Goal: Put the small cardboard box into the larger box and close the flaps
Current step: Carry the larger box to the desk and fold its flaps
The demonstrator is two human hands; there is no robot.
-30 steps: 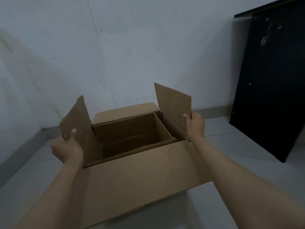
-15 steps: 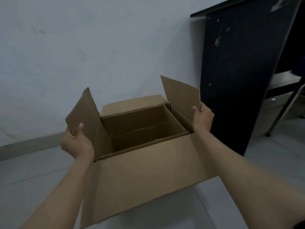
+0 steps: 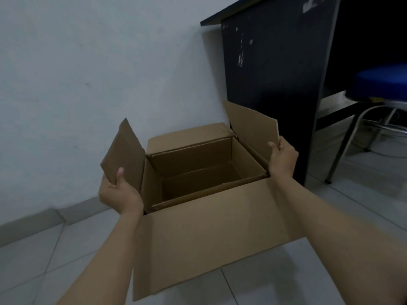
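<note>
A large brown cardboard box (image 3: 215,234) is held up in front of me, its top open. Its near flap hangs down toward me and its far flap (image 3: 189,136) leans back. My left hand (image 3: 120,192) grips the lower edge of the upright left side flap (image 3: 124,155). My right hand (image 3: 283,158) grips the edge of the upright right side flap (image 3: 251,126). Inside the large box I see inner brown cardboard walls (image 3: 198,172), open at the top; I cannot tell whether they are the small box.
A pale wall (image 3: 99,73) stands close behind the box. A black desk side panel (image 3: 275,84) is just right of the box. A blue-seated chair (image 3: 381,84) with metal legs stands at the far right. White floor tiles (image 3: 253,285) lie below.
The view has swung to the right, bringing the black desk and then the blue chair into view. Both hands keep their hold on the side flaps.
</note>
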